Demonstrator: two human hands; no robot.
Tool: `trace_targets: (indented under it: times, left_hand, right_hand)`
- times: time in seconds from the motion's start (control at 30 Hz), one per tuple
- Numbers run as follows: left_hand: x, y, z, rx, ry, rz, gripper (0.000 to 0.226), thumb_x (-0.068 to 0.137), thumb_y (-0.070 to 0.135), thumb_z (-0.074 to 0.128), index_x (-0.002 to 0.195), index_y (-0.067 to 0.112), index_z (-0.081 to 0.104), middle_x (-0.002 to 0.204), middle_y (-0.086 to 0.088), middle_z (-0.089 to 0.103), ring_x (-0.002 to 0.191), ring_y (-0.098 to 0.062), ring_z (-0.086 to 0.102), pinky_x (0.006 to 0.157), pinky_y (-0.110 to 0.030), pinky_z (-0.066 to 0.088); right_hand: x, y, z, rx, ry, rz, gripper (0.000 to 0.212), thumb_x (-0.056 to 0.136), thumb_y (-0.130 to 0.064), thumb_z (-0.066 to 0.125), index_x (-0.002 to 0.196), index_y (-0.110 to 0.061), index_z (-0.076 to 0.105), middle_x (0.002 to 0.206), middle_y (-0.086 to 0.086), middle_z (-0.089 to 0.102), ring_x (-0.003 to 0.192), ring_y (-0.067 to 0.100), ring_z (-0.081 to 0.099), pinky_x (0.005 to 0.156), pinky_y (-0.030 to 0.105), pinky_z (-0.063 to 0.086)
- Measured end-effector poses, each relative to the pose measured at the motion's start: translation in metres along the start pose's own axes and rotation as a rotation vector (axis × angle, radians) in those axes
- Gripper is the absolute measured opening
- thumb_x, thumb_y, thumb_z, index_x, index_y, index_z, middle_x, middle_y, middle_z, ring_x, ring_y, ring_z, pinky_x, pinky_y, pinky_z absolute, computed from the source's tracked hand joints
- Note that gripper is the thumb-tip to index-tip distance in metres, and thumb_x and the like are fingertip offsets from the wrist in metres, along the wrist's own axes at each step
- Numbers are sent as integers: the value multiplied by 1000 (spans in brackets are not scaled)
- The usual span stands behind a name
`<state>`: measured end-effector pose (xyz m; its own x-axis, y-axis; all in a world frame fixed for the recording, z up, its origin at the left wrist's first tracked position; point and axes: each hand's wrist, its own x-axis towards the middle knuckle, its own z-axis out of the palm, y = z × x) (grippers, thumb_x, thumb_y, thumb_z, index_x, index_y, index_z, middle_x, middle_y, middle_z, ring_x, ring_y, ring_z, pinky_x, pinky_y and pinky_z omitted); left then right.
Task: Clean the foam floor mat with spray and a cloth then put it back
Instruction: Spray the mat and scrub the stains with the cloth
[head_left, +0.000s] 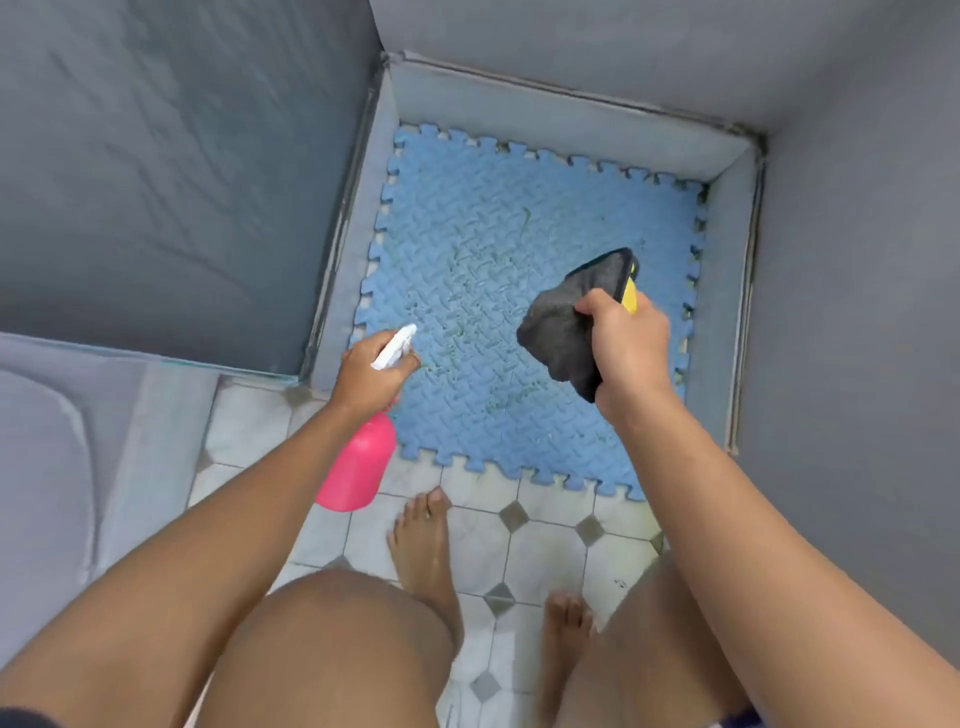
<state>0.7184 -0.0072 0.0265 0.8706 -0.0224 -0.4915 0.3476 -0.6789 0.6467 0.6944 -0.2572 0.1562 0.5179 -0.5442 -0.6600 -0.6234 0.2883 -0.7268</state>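
A blue foam floor mat (498, 260) with jigsaw edges lies flat on the floor in a corner between grey sofa sides. Greenish marks show on its textured surface. My left hand (371, 376) grips a pink spray bottle (358, 470) by its white trigger head (396, 347), nozzle pointing over the mat's near left part. My right hand (626, 351) holds a folded dark grey cloth (569, 325) with a yellow side, above the mat's right half.
Grey sofa sections (156, 182) wall the mat on the left, back and right (857, 260). White floor tiles with grey diamonds (545, 535) lie in front of the mat. My two bare feet (423, 545) stand on the tiles just short of the mat.
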Motion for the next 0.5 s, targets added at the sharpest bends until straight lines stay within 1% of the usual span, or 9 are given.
trace_targets:
  times: [0.07,0.1,0.17,0.2,0.27,0.33,0.4,0.47,0.5]
  left_hand:
    - [19,-35,12,12,38,-16,16,82,28,74,88,15,67,71,-6,64,48,-20,63,56,-40,58]
    - [30,-50,17,6,54,-22,20,80,34,74,88,18,66,70,-4,64,55,-26,66,60,-43,59]
    - [47,-73,25,-14,91,-23,26,76,44,69,88,21,67,71,-2,65,69,-33,69,69,-47,59]
    - [52,-81,28,-11,115,-16,31,76,48,66,89,20,71,75,-4,68,77,-34,70,74,-47,58]
    - [57,-92,36,13,142,19,45,77,54,62,96,16,77,89,-9,76,90,-32,71,82,-44,56]
    - [60,-99,42,24,118,41,45,80,54,64,98,14,77,94,-10,77,92,-29,71,83,-41,55]
    - [58,-111,44,-7,109,55,47,79,56,67,91,10,74,88,-10,75,87,-29,69,80,-41,52]
    - [49,-121,45,-46,152,54,56,73,62,64,76,6,68,75,-11,71,77,-31,67,75,-44,52]
    - [43,-125,47,-70,176,58,55,73,60,65,70,5,67,69,-10,70,72,-29,68,73,-44,53]
  right_hand:
    - [20,19,19,4,-41,-56,6,72,-18,64,78,-20,61,83,11,66,85,42,69,67,54,58]
    - [31,24,29,5,-71,-77,9,70,-19,64,79,-19,62,83,13,66,82,39,69,66,52,58]
    - [52,27,48,-14,-134,-115,10,71,-18,65,81,-17,61,84,13,65,77,33,67,58,43,56]
    - [62,25,56,-16,-173,-134,8,75,-16,64,82,-17,61,84,11,64,74,30,65,54,37,54]
    - [84,23,68,0,-233,-164,6,81,-12,63,84,-17,60,83,9,64,70,28,65,49,32,51]
    - [103,25,75,3,-270,-202,7,82,-11,63,85,-17,60,83,9,66,73,32,69,50,33,52]
    - [117,36,86,-63,-301,-235,7,82,-12,64,86,-17,60,88,11,67,87,39,72,53,38,55]
    - [125,49,87,-161,-313,-249,11,79,-16,66,87,-17,60,94,13,68,98,41,70,67,49,59]
    - [127,56,81,-217,-300,-262,15,75,-20,68,89,-17,61,96,13,70,98,41,69,73,56,60]
